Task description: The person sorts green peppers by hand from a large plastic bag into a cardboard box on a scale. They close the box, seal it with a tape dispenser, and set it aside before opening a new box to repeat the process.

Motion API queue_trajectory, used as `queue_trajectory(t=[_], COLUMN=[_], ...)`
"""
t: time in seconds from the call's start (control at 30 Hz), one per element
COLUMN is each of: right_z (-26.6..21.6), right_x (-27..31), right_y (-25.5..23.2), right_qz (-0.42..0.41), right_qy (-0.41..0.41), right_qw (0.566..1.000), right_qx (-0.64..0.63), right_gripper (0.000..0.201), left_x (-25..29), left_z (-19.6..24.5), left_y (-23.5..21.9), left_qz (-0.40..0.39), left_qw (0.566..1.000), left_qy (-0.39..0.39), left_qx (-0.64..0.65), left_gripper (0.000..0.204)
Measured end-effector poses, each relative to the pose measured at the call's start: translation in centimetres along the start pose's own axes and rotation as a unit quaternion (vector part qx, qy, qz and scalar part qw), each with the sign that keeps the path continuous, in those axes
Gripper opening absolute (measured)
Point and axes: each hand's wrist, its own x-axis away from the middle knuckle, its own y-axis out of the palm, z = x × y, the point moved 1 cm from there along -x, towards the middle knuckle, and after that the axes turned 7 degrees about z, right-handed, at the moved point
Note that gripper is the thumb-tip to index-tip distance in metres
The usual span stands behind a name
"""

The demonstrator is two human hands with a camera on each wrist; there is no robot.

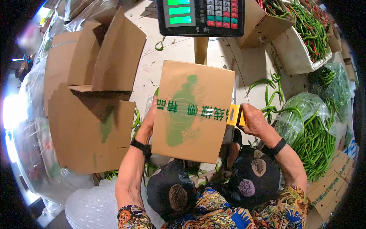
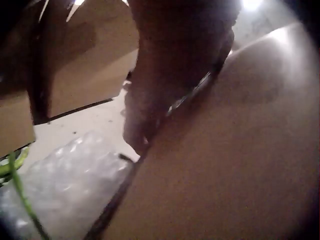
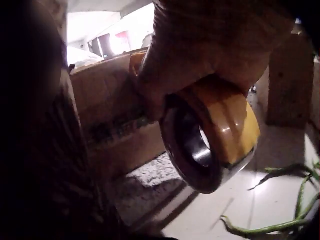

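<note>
**Cardboard box (image 1: 192, 131) held at both sides: points of likely failure**

Centre of the head view: the box lies just above the person's knees, printed face up, below the scale's display unit (image 1: 200, 31) at the top of the frame. What bears its weight is largely hidden. The left hand (image 1: 149, 120) lies along its left edge; most of its fingers are out of sight, so how far it is open cannot be told. The right hand (image 1: 254, 121) is curled firmly round a yellow tape dispenser (image 1: 233, 118) at the box's right edge. Whether any tape adheres to the cardboard cannot be seen.

Likely faults, as judged from this arrangement: (a) a sideways pull from the right could turn or slide the box, should the left hand's contact prove light; (b) tape drawn at a slant could wrinkle or miss a seam; (c) the dispenser's edge might scuff the cardboard or catch a fingertip. Loose green peppers (image 3: 260, 230), at lower right in the right wrist view, could be crushed under a slipping box, and bubble wrap (image 2: 75, 185), at lower left in the left wrist view, could snag beneath it.
</note>
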Motion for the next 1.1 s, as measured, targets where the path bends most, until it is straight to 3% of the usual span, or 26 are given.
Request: queue_trajectory(t=[0.03,0.07,0.13,0.17,0.2,0.23,0.27,0.4,0.43,0.47,0.5,0.57,0.6,0.67,0.7,0.77,0.8,0.87,0.93,1.0,1.1], right_z=[0.3,0.4,0.1,-0.2,-0.8,-1.7,-3.0,-9.6,-10.4,-11.2,-12.1,-14.0,-14.8,-16.4,-16.6,-16.6,-16.9,-17.4,-17.0,-14.5,-9.5], right_x=[-0.1,0.2,0.4,0.3,0.4,0.4,0.1,-3.1,-3.8,-4.4,-5.1,-6.7,-7.5,-9.4,-10.0,-10.6,-10.6,-9.5,-8.4,-6.4,-2.5], right_y=[0.2,0.5,-0.4,-1.4,-3.0,-5.0,-7.3,-13.9,-13.9,-13.7,-13.5,-12.8,-12.4,-11.7,-11.3,-10.6,-10.6,-10.9,-11.6,-12.4,-12.7], right_qz=[0.014,0.025,0.015,0.014,0.023,0.019,0.005,-0.087,-0.079,-0.079,-0.079,-0.068,-0.062,-0.054,-0.049,-0.051,-0.045,-0.026,0.002,-0.043,-0.037], right_qy=[-0.005,-0.009,-0.005,-0.004,-0.014,-0.011,0.01,0.051,0.049,0.04,0.03,0.022,0.002,-0.029,-0.034,-0.082,-0.08,-0.085,-0.085,-0.04,-0.001], right_qw=[1.0,1.0,1.0,1.0,0.999,1.0,1.0,0.989,0.99,0.99,0.991,0.993,0.993,0.994,0.994,0.99,0.991,0.993,0.994,0.996,0.997], right_qx=[-0.005,-0.013,-0.021,-0.023,-0.021,-0.018,-0.014,0.111,0.111,0.106,0.1,0.089,0.097,0.092,0.093,0.097,0.093,0.08,0.066,0.068,0.069], right_gripper=[0.044,0.044,0.045,0.046,0.046,0.046,0.046,0.044,0.044,0.042,0.04,0.034,0.03,0.021,0.021,0.036,0.037,0.034,0.031,0.038,0.044], left_x=[0.3,0.4,1.4,1.3,1.3,1.1,0.2,-5.4,-5.2,-5.0,-3.7,-0.9,0.8,3.0,1.9,5.3,4.9,3.1,3.6,4.0,3.0], left_z=[0.1,0.5,2.3,2.4,2.2,1.8,-1.2,-10.9,-9.4,-7.5,-3.9,1.7,3.9,6.8,5.6,9.0,8.4,7.0,7.9,8.0,7.3], left_y=[1.0,1.5,2.2,2.4,2.9,3.3,1.9,1.4,1.6,0.6,0.9,0.7,1.5,4.6,5.0,7.5,6.8,4.2,4.1,3.7,2.8], left_qz=[0.029,0.027,-0.018,-0.013,-0.016,-0.023,-0.027,-0.13,-0.151,-0.091,-0.086,0.087,0.094,0.058,0.032,0.098,0.097,0.132,0.136,0.147,0.14], left_qw=[0.998,0.999,0.994,0.994,0.98,0.956,0.954,0.977,0.98,0.988,0.988,0.995,0.995,0.987,0.936,0.905,0.906,0.836,0.857,0.887,0.878], left_qy=[0.055,0.046,-0.085,-0.085,-0.157,-0.229,-0.232,-0.147,-0.12,-0.111,-0.106,-0.04,-0.037,0.119,0.252,0.225,0.226,0.184,0.194,0.193,0.187], left_qx=[0.013,0.01,0.061,0.063,0.124,0.184,0.188,0.089,0.058,-0.06,-0.066,-0.006,-0.012,-0.091,-0.244,-0.347,-0.346,-0.5,-0.457,-0.392,-0.418], left_gripper=[0.046,0.046,0.044,0.044,0.043,0.041,0.041,0.04,0.04,0.047,0.047,0.055,0.055,0.062,0.06,0.06,0.06,0.059,0.059,0.061,0.063])
